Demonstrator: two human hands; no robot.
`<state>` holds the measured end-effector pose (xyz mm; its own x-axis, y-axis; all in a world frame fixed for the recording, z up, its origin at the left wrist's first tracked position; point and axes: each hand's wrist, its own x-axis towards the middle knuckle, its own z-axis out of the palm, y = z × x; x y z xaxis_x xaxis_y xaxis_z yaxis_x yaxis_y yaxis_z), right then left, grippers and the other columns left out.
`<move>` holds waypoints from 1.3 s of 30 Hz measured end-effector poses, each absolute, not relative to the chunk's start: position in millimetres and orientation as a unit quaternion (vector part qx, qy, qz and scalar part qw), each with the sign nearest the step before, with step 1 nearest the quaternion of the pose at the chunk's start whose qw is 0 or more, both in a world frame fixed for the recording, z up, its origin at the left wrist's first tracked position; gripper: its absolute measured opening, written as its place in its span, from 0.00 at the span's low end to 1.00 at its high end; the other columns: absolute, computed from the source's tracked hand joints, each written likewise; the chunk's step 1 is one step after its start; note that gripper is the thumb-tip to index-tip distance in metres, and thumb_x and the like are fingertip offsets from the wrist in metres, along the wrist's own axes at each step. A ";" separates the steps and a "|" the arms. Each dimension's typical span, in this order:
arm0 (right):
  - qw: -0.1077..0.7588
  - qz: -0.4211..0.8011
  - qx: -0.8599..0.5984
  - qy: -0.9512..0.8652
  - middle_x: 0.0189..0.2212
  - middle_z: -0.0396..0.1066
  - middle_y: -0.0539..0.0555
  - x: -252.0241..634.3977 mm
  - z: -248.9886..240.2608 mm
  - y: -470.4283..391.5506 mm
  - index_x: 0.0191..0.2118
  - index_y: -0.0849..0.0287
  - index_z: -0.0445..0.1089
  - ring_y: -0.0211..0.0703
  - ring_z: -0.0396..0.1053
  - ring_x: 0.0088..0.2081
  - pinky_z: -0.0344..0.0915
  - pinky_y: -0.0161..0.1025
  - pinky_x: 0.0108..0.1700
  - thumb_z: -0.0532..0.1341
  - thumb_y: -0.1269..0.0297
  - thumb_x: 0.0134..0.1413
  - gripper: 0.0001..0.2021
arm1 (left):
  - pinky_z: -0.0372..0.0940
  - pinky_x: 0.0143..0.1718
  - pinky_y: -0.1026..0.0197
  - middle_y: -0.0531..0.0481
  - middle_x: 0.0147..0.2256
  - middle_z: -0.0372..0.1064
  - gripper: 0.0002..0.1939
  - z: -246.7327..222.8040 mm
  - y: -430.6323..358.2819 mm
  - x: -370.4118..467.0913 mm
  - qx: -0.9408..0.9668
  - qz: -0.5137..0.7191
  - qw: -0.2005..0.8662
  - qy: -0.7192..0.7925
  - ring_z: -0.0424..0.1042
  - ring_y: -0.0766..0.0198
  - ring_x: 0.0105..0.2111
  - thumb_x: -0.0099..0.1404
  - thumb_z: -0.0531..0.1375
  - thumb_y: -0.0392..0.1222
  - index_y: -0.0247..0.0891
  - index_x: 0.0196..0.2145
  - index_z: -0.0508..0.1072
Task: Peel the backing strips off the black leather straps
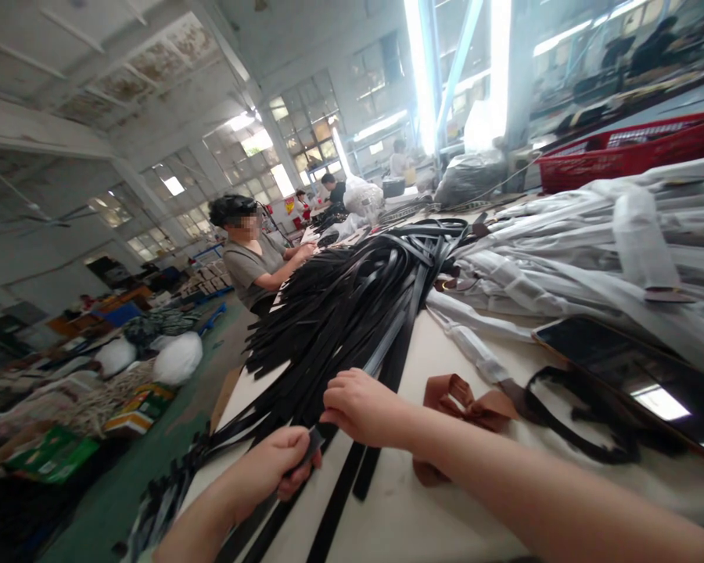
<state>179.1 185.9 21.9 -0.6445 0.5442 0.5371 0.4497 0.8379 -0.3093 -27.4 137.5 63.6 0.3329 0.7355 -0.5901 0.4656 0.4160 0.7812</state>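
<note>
My left hand (287,461) is closed around the end of a black strap (313,444), with the thumb on top of it. Just to the right, my right hand (359,407) has its fingers pinched on the same strap; the fingertips are partly hidden. Both hands are above the near side of a large pile of long black straps (328,313) spread over the pale table (381,508). Several strap ends hang past the table's left edge.
Right of my hands lie a brown ribbon bow (466,403), a black band loop (580,414) and a phone (622,367). White-wrapped straps (610,234) and a red basket (639,148) are beyond. A co-worker (249,258) stands at the table's left side.
</note>
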 end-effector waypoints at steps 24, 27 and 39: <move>0.285 0.089 -0.347 -0.889 0.31 0.71 0.54 198.3 17.9 211.4 0.29 0.60 0.64 0.43 0.63 0.38 0.48 0.43 0.43 0.52 0.67 0.64 0.11 | 0.36 0.19 0.64 0.63 0.18 0.49 0.30 76.9 142.6 -29.1 0.573 0.095 0.547 0.603 0.42 0.73 0.17 0.54 0.56 0.70 0.36 0.31 0.66; 0.290 0.090 -0.327 -0.895 0.30 0.71 0.52 187.3 20.2 195.8 0.29 0.59 0.63 0.42 0.63 0.37 0.49 0.41 0.42 0.53 0.66 0.63 0.11 | 0.37 0.18 0.64 0.62 0.17 0.50 0.31 72.3 147.1 -15.5 0.587 0.102 0.537 0.597 0.44 0.73 0.17 0.52 0.56 0.72 0.37 0.29 0.66; 0.354 0.136 -0.441 -0.813 0.32 0.67 0.56 205.9 9.9 225.8 0.29 0.61 0.63 0.46 0.63 0.40 0.51 0.47 0.47 0.52 0.66 0.64 0.12 | 0.38 0.18 0.64 0.64 0.16 0.47 0.32 75.2 155.9 -30.3 0.592 0.108 0.513 0.612 0.43 0.73 0.16 0.51 0.56 0.73 0.37 0.29 0.65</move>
<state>205.9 225.8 9.9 -0.3602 0.8137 0.4562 0.6218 0.5740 -0.5328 -30.3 155.9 75.2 0.2268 0.8353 -0.5009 0.6135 0.2769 0.7395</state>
